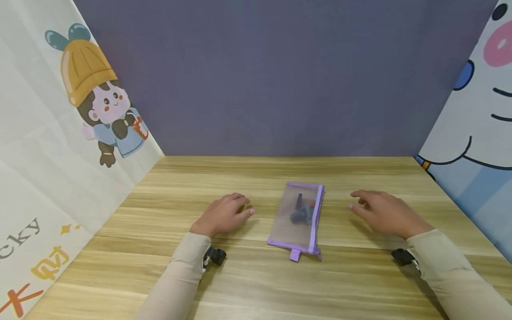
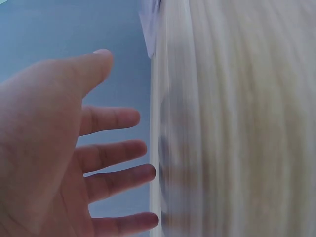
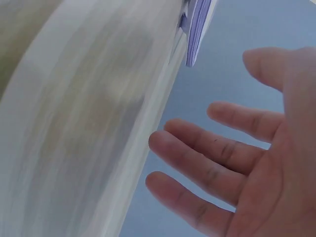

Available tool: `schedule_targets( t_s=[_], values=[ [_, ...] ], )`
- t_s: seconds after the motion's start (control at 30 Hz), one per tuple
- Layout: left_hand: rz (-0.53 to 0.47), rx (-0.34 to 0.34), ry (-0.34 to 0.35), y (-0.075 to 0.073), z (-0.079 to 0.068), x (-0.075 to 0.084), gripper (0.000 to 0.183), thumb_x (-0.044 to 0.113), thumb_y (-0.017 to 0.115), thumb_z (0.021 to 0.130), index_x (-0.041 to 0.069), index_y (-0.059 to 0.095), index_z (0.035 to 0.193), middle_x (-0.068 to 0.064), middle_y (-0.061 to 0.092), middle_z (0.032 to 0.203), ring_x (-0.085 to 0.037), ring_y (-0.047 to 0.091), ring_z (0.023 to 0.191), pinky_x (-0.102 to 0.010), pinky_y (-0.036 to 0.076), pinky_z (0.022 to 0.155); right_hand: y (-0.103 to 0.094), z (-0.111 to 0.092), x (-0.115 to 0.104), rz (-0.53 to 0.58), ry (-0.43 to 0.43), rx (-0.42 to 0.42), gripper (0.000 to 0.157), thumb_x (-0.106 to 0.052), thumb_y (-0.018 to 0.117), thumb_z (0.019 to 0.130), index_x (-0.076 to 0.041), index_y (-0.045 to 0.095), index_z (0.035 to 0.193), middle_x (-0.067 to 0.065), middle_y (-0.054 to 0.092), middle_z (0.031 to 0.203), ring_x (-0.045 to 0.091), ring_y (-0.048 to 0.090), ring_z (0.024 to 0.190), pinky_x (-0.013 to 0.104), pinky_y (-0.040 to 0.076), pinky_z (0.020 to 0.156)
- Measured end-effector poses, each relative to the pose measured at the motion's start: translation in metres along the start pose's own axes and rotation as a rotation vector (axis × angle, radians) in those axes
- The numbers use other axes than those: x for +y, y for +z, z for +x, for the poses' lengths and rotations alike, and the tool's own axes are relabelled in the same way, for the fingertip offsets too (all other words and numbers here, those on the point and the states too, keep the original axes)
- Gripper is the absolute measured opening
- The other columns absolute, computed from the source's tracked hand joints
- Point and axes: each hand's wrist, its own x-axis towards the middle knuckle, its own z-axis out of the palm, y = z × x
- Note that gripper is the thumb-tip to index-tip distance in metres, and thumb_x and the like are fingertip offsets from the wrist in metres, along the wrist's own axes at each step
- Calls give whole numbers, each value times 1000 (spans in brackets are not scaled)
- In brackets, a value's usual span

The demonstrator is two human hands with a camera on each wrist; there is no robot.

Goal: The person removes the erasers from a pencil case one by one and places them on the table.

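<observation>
A see-through mesh zip pouch point(image 1: 286, 218) with purple edging lies flat on the wooden table, its zipper along the right side. Several small dark blue, grey and red pieces point(image 1: 302, 212) show through the mesh. My left hand point(image 1: 222, 214) is to the left of the pouch, fingers spread and relaxed, holding nothing. On the other side, my right hand point(image 1: 387, 213) hovers with loosely bent fingers, also holding nothing. In the left wrist view a corner of the pouch point(image 2: 149, 27) appears at the top; the right wrist view shows its purple zipper edge point(image 3: 198, 32).
The wooden table point(image 1: 240, 284) runs back to a grey-blue panel point(image 1: 280, 80). A white sheet with a cartoon figure point(image 1: 106, 106) stands along the left side, and another printed sheet point(image 1: 480, 133) along the right. Both wrists wear small black cameras.
</observation>
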Motion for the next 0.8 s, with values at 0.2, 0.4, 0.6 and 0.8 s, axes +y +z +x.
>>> schedule_targets(
  t_s=[0.2,0.4,0.6,0.8],
  values=[
    [-4,6,9,1,-1,0,45,47,53,101,15,65,131,-3,62,134,-23,56,125,-44,47,103,0,5,-5,-15,-31,-9,44,-37,61,100,-3,65,127,7,71,104,24,68,92,53,55,77],
    [18,12,32,1,1,0,42,44,54,101,16,66,130,-2,63,132,-22,58,122,-43,48,101,3,6,-6,-24,-30,1,40,-34,63,99,-3,67,124,5,71,102,22,68,89,52,55,76],
    [-12,32,65,1,2,2,37,40,57,101,16,68,127,-2,65,129,-22,59,121,-43,48,100,6,8,-9,64,-45,4,35,-30,62,100,-3,68,122,3,71,101,19,67,89,48,56,77],
    [-71,30,82,3,3,6,35,38,58,101,15,68,126,-2,66,128,-22,59,121,-44,47,102,10,9,-13,158,-40,-29,33,-28,60,102,-3,67,123,1,70,101,17,66,90,45,55,76]
  ],
)
